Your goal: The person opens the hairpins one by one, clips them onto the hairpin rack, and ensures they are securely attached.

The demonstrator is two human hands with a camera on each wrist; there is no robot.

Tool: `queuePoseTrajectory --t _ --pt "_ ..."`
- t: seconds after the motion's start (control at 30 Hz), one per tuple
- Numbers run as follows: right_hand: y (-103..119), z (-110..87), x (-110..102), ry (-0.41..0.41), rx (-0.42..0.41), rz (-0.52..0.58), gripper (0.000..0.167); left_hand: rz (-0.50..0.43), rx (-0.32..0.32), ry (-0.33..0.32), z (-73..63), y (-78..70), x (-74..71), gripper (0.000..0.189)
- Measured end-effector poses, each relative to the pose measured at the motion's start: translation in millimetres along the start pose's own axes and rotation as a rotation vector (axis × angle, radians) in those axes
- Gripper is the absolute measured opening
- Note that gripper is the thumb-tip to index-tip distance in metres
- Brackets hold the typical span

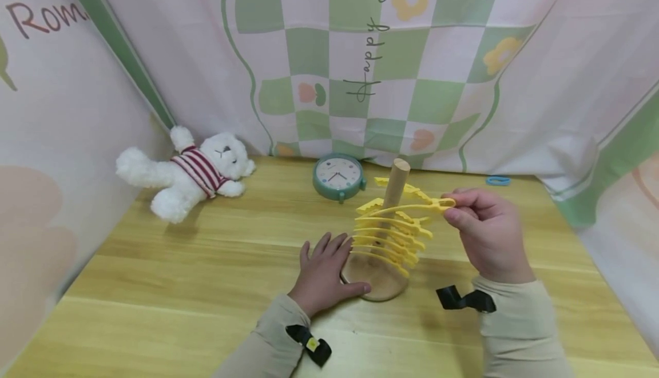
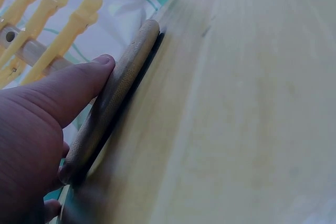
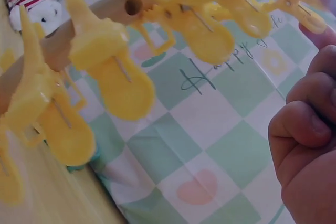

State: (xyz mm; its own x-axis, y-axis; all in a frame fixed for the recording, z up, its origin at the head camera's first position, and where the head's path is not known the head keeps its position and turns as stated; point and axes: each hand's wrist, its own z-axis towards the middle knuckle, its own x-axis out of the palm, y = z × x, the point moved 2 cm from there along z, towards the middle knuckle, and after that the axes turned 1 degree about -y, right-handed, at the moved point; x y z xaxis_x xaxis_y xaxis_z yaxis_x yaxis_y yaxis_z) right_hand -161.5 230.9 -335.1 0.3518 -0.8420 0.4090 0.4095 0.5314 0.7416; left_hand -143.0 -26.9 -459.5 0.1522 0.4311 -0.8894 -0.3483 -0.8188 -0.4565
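Wooden stand: an upright post point(image 1: 396, 183) with a round base point(image 1: 383, 287) on the table. Several yellow banana hair clips point(image 1: 388, 234) are stacked around the post, their rounded ends pointing right. At the top, my right hand point(image 1: 491, 232) pinches the end of one clip point(image 1: 440, 204) between thumb and index finger, and that clip's arms lie on either side of the post. Its other fingers curl in, as the right wrist view shows. Across the base's left edge rests my left hand point(image 1: 321, 281), fingers extended, its thumb point(image 2: 94, 74) touching the base.
A white plush toy in a striped shirt point(image 1: 198, 172) lies at the back left. Behind the stand, a round green clock point(image 1: 338, 176) lies face up. Farther right is a small blue loop point(image 1: 497, 180). A patterned curtain point(image 1: 345, 52) borders the table's back.
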Motion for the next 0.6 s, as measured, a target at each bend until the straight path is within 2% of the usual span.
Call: queuePoseTrajectory --t 0.23,0.5,0.6 --pt "-5 -0.2 8 -0.018 0.042 -0.118 0.018 0.003 -0.001 -0.002 -0.3 -0.1 0.0 0.096" --pt "-12 -1.5 9 0.026 0.070 -0.065 0.021 0.000 -0.006 0.001 -0.2 0.3 -0.1 0.097" --pt "-13 -2.5 10 0.006 0.071 -0.097 0.023 0.000 -0.006 0.002 -0.5 0.0 -0.7 0.096"
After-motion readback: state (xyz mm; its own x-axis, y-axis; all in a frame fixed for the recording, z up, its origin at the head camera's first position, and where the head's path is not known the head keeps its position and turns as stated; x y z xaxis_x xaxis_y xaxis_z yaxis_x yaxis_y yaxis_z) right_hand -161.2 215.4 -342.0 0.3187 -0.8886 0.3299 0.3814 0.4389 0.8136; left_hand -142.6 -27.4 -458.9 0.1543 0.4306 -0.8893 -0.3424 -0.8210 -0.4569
